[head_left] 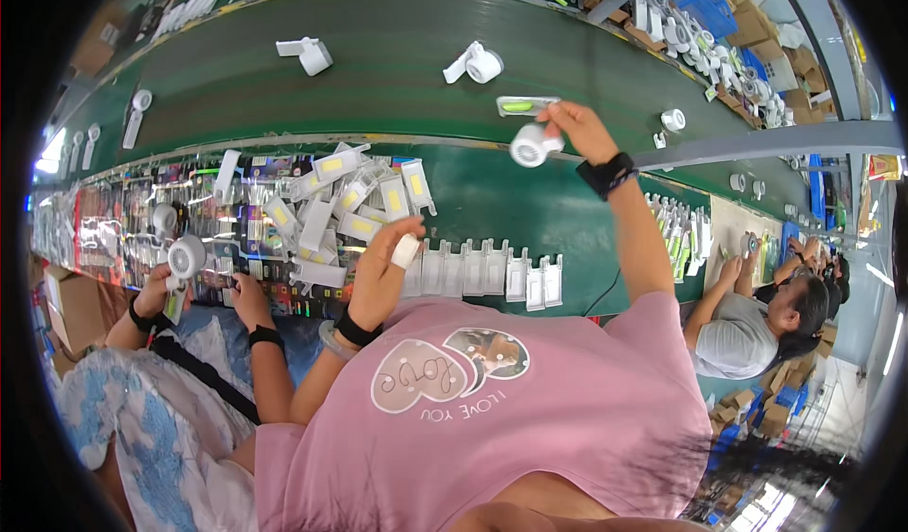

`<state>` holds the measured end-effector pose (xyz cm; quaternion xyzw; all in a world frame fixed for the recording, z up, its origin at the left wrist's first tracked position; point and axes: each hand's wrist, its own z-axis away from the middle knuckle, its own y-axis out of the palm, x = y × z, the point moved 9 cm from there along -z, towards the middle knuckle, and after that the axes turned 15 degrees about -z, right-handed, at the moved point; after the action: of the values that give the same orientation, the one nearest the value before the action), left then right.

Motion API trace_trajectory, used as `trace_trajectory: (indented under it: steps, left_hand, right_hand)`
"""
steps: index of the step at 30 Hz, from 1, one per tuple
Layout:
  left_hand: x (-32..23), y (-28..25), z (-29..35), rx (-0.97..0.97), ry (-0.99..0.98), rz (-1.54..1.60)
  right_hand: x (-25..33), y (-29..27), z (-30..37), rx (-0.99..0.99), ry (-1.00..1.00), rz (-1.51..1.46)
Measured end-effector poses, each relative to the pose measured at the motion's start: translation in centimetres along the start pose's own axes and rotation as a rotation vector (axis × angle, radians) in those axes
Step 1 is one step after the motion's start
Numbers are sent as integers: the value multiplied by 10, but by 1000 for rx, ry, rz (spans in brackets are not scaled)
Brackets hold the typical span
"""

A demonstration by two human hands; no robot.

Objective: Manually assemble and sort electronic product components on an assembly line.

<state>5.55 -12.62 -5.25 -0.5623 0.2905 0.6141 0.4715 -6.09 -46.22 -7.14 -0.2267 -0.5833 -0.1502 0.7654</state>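
Note:
My right hand (577,133) is closed on a small white handheld fan, raised over the near edge of the conveyor. Its round head (529,146) hangs below my fingers, and a pale handle with a bright green cylinder (517,106) points left above it. My left hand (378,272) is low over the table, fingers stretched and apart. A small white cover or piece (407,251) sits at its thumb; whether worn or held is unclear. Beside that hand lies a heap of white handle shells with yellow patches (361,226). A row of white shells (482,269) stands to its right.
A green conveyor belt (388,78) runs across, carrying several spaced fans (480,63). At left, a co-worker's hands (156,291) hold another fan (186,257). Right are shells with green cylinders (676,234), a grey metal bar (776,144) and a seated co-worker (742,329).

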Motion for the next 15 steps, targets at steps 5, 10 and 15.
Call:
trace_trajectory:
  steps: [5,10,15]
  left_hand:
    - [-52,-36,6,-358,331,-556]
    - [-49,-27,10,-167,318,-460]
    - [-17,-4,12,105,131,-198]
  right_hand:
    - [77,130,62,360,-187,-235]
    - [92,218,118,674,86,-454]
    - [117,240,136,766,-128,-134]
